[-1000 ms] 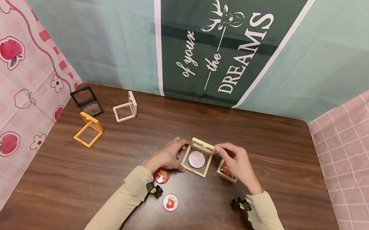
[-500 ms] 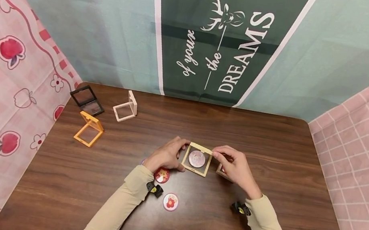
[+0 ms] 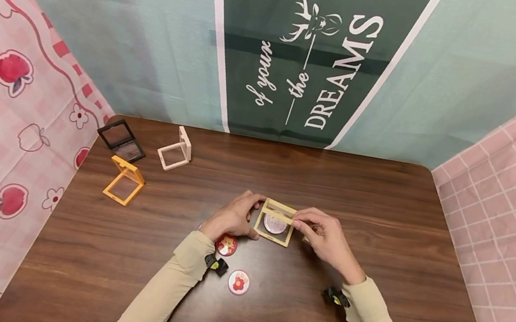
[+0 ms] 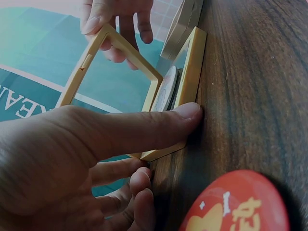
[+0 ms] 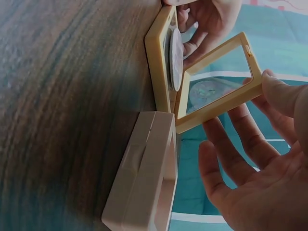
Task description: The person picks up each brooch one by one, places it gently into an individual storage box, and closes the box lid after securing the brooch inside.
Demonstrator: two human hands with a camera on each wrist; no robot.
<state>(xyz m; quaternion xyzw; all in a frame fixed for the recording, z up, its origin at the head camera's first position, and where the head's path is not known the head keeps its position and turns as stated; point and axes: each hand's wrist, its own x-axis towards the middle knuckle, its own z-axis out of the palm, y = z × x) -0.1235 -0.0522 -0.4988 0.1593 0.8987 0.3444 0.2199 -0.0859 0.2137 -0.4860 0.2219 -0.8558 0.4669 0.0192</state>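
Note:
A yellow frame case (image 3: 271, 237) lies on the wooden table (image 3: 399, 207) with a pale round badge (image 3: 274, 224) inside it. My left hand (image 3: 244, 217) grips the case's left side, thumb (image 4: 144, 130) pressed on the base edge. My right hand (image 3: 309, 228) pinches the hinged lid (image 5: 219, 84) by its right corner, thumb (image 5: 281, 91) on top and fingers under it. The lid stands partly raised over the base (image 5: 158, 62). In the right wrist view the badge (image 5: 176, 57) sits against the base.
A cream frame case (image 5: 144, 178) lies just right of the yellow one, mostly under my right hand. A red badge (image 3: 225, 245) and a pink-rimmed badge (image 3: 238, 282) lie by my left wrist. Black (image 3: 121, 139), white (image 3: 176, 151) and orange (image 3: 124, 181) open frames stand far left.
My right hand has brought the lid down closer over the base and shifted slightly left, now covering the cream case. The left hand has stayed in place.

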